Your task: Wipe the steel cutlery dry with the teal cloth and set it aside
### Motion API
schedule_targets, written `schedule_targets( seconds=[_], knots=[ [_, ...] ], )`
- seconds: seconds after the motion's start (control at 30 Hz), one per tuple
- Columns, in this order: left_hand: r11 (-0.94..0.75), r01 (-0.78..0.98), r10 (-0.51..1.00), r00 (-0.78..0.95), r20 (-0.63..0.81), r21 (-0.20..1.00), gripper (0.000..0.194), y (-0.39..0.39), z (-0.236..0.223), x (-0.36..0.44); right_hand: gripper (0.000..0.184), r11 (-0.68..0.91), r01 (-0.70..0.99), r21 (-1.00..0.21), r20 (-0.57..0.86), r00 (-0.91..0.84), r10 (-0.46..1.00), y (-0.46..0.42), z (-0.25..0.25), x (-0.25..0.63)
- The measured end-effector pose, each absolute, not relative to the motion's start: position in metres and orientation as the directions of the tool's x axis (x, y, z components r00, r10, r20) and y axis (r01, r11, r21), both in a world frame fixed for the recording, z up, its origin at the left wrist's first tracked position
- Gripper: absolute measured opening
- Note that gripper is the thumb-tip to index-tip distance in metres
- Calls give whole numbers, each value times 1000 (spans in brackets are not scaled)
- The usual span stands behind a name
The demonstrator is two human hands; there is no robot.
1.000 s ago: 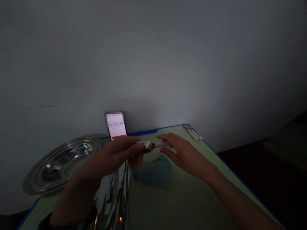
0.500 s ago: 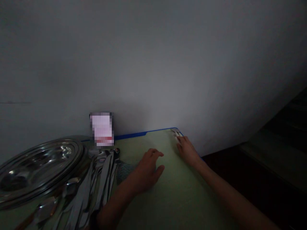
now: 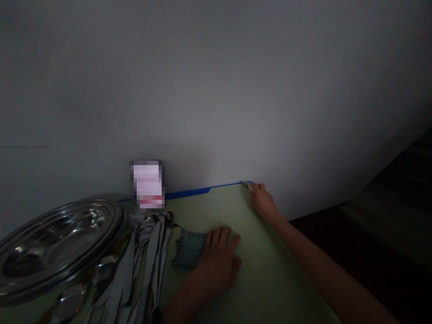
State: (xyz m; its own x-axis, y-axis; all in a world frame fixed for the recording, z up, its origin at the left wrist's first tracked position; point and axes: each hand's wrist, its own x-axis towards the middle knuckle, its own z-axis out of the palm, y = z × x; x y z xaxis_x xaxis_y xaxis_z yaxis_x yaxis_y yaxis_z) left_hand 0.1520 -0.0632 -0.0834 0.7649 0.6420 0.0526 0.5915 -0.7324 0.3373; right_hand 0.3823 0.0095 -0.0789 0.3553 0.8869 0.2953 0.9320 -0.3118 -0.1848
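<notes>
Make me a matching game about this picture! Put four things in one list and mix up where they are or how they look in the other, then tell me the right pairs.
Things:
1. Dish
2. Phone
3. Cloth
4. Right hand

Places and looks:
A. Right next to the left hand
B. At the far corner of the table
C. Shiny silver
D. Has a lit screen

Right pairs: 1-C, 2-D, 3-A, 4-B
</notes>
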Motion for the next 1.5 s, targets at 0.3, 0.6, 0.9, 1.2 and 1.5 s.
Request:
schedule_targets(
  seconds=[0.3, 0.6, 0.9, 1.2, 1.5],
  knots=[
    [-734, 601, 640, 768, 26, 316, 48, -61, -84, 154, 27, -206, 976, -75, 393, 219, 893, -1, -93, 381],
    [-709, 611, 632, 772, -69, 352, 49, -54, -70, 157, 44, -272, 918, -288, 532, 389, 752, -8, -102, 414],
    [-650, 702, 754, 644, 130, 291, 51, 6, -66, 254, 50, -55, 907, -418, 468, 266, 843, -6, -113, 434],
    [-630, 730, 766, 528, 366, 266, 35, 45, -99, 318, 46, 1, 867, -498, 410, 234, 881, -3, -107, 441],
    [-581, 772, 798, 478, 366, 259, 40, 50, -107, 312, 39, -95, 829, -551, 348, 331, 877, 3, -109, 446]
  ],
)
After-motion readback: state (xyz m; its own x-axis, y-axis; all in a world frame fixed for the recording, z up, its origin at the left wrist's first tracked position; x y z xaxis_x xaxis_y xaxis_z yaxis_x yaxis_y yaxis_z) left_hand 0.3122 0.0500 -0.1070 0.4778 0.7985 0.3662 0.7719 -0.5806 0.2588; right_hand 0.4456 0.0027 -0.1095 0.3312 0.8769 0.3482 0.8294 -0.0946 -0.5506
